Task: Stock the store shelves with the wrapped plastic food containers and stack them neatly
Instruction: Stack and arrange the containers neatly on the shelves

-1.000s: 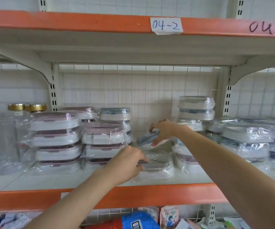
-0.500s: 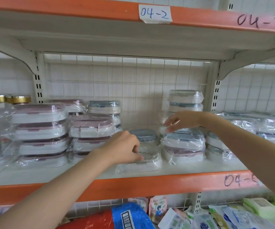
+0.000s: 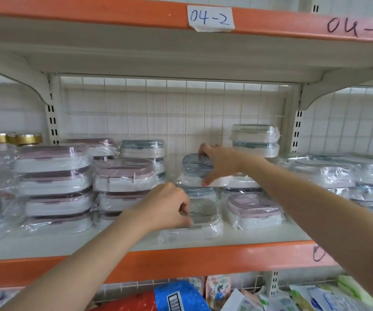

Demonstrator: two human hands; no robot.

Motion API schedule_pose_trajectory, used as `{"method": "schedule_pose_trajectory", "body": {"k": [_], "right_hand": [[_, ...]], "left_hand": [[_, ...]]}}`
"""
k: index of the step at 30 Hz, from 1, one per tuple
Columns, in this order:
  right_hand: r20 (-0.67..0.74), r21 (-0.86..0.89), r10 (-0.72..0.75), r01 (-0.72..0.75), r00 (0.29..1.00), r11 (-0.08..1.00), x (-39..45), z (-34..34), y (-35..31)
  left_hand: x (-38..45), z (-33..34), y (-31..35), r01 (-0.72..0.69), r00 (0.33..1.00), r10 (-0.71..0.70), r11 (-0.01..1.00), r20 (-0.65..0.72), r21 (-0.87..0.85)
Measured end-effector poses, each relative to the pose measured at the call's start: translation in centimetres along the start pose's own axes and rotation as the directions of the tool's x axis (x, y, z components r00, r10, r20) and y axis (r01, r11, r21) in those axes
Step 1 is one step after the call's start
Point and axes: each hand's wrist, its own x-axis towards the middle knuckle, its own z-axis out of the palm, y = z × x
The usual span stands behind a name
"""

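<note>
Containers in clear wrap fill the middle shelf [image 3: 203, 258] in front of you. Your right hand [image 3: 220, 163] reaches to the far middle and grips a blue-lidded container [image 3: 193, 168], fingers curled over its far edge and thumb under its near right side; that container sits tilted on top of another blue-lidded one [image 3: 200, 191]. Your left hand [image 3: 166, 208] is nearer, its fingers curled round the left edge of a clear-lidded container [image 3: 200, 221] that lies flat on the shelf close to the front edge. Just right of it sits a pink-lidded container [image 3: 254, 211]. At far right of the gap stands a stack of two blue-lidded containers [image 3: 255, 140]. Left of your hands are pink-lidded stacks: a tall stack [image 3: 55, 187] of four and a shorter stack [image 3: 124, 176] beside it. Gold-capped jars [image 3: 13, 139] stand at far left. Overhead, a paper label [image 3: 210, 17] on the upper shelf edge reads 04-2.
</note>
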Motion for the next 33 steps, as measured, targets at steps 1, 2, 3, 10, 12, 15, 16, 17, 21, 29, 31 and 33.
{"method": "schedule_pose_trajectory", "body": {"k": [1,2,3,10,12,15,16,17,21,29,31,33], "right_hand": [[-0.014,-0.087,-0.008,0.006,1.0,0.996,1.3,0.8,-0.6],[-0.005,-0.137,-0.007,0.006,1.0,0.991,2.5,1.6,-1.0],[0.027,-0.146,0.002,0.002,1.0,0.989,3.6,2.3,-1.1],[0.169,-0.196,0.043,-0.009,0.985,0.981,3.9,2.9,-0.2],[0.079,-0.125,0.024,-0.014,0.997,0.992,1.6,1.4,0.2],[0.12,-0.018,0.056,-0.054,0.991,0.998,-2.9,-0.9,2.0],[0.208,0.005,0.099,-0.102,0.973,0.995,-4.4,-1.3,2.9],[0.321,-0.008,0.157,-0.163,0.934,0.987,-5.7,-1.4,3.7],[0.525,-0.12,0.284,-0.26,0.803,0.958,-8.0,2.0,6.5],[0.22,0.046,0.174,-0.188,0.96,0.981,-8.7,-2.5,5.8],[0.088,0.122,0.111,-0.121,0.99,0.985,-8.4,-4.8,4.4],[-0.037,0.165,0.055,-0.049,0.998,0.985,-7.4,-6.1,2.3]], "left_hand": [[-0.2,0.1,-0.1,0.005,1.0,-0.006,1.0,-0.006,-0.018],[-0.3,0.3,-0.1,0.01,1.0,-0.011,0.999,-0.014,-0.032],[-0.4,0.4,-0.1,0.013,1.0,-0.014,0.999,-0.023,-0.039],[0.4,0.5,-0.7,0.048,0.999,-0.048,0.999,0.0,-0.017],[0.9,0.7,-0.7,0.055,0.998,-0.055,0.998,-0.002,0.013],[1.5,0.8,-0.5,0.058,0.998,-0.058,0.997,-0.005,0.048],[1.6,0.8,-0.4,0.065,0.998,-0.065,0.997,-0.002,0.052],[1.7,0.8,-0.4,0.074,0.997,-0.074,0.996,0.001,0.055],[2.2,1.1,0.4,0.091,0.996,-0.09,0.995,-0.018,0.048],[1.5,-0.7,1.6,0.024,0.987,-0.016,0.998,-0.159,0.053],[0.9,-2.1,1.4,0.006,0.969,0.01,0.998,-0.246,0.062],[-0.1,-3.5,0.5,0.0,0.959,0.018,0.998,-0.282,0.062]]}}
